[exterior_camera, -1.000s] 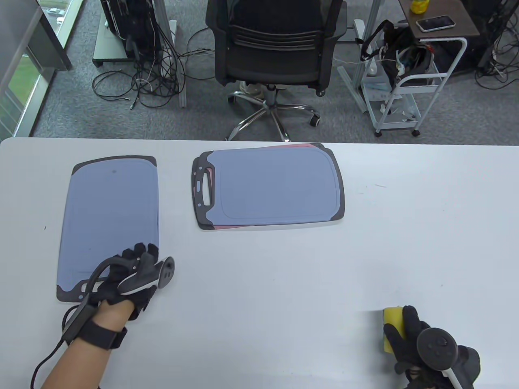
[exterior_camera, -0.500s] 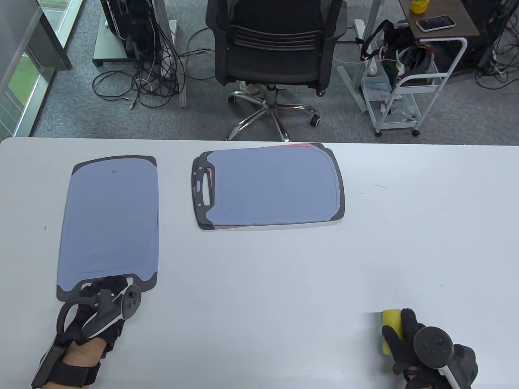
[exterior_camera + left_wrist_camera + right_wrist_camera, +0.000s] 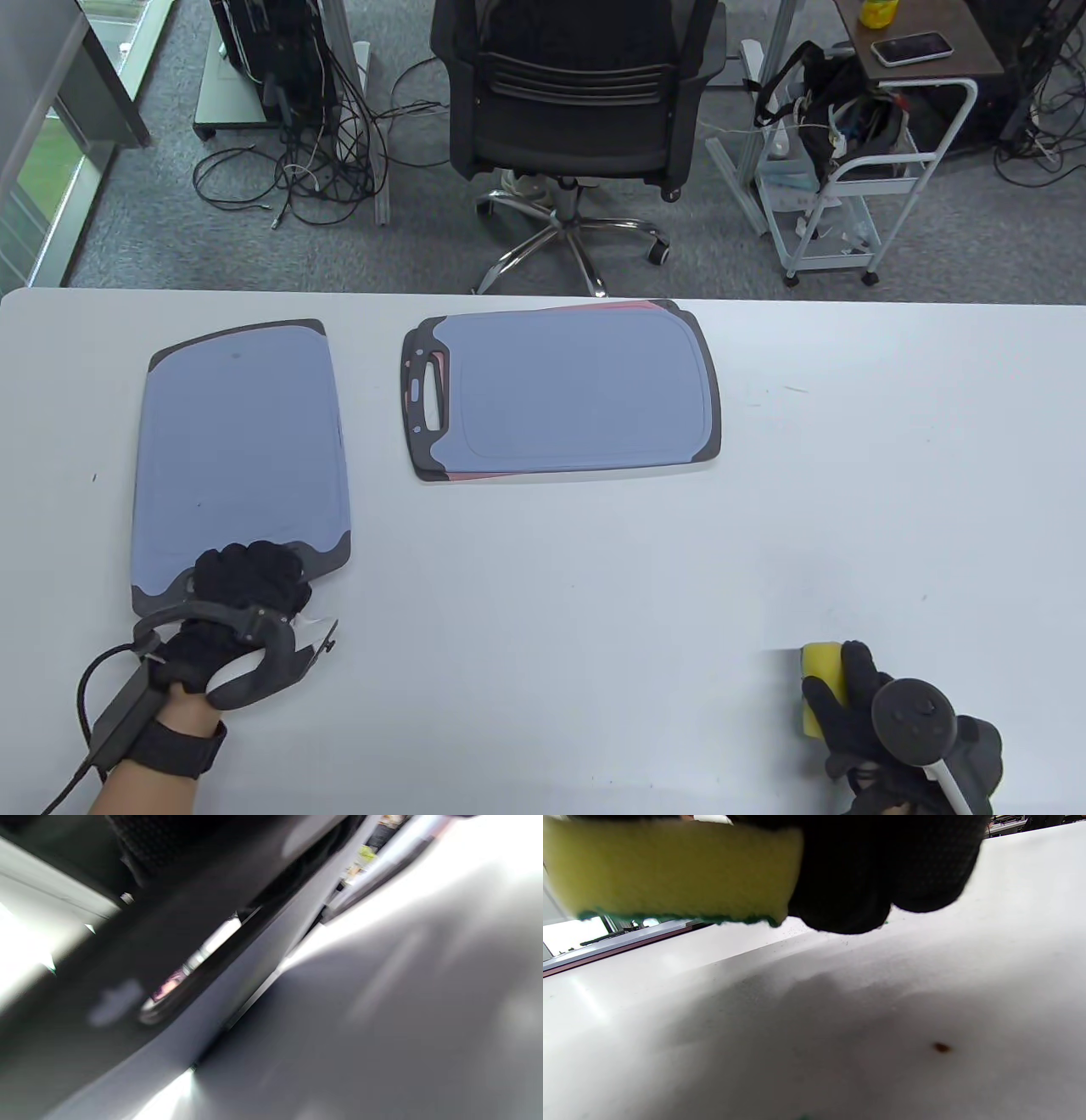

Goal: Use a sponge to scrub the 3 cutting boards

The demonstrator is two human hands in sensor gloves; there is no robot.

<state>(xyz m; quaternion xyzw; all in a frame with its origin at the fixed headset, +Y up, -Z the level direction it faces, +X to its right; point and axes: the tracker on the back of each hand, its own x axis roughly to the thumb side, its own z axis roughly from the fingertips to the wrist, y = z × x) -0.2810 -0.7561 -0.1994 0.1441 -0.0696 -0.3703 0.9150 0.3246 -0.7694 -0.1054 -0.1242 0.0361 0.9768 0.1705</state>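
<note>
A blue-grey cutting board (image 3: 237, 441) with dark ends lies lengthwise at the table's left. My left hand (image 3: 246, 581) grips its near handle end, fingers curled over it. The left wrist view is blurred and shows only dark glove and a grey-blue board edge (image 3: 254, 959). At the table's middle a second blue-grey board (image 3: 577, 390) lies crosswise on top of a red board (image 3: 632, 304), of which only a rim shows. At the near right my right hand (image 3: 836, 688) holds a yellow sponge (image 3: 819, 665). Its green underside (image 3: 670, 870) hovers just over the table.
The white table (image 3: 594, 594) spreads between the boards and the sponge. Beyond its far edge stand a black office chair (image 3: 577, 85), a white cart (image 3: 857, 170) at the right and tangled cables (image 3: 322, 161) on the floor.
My left hand slid back off the left board's surface to its near handle end and took hold of it. The board's near end swung slightly right. The right hand with the sponge stayed put.
</note>
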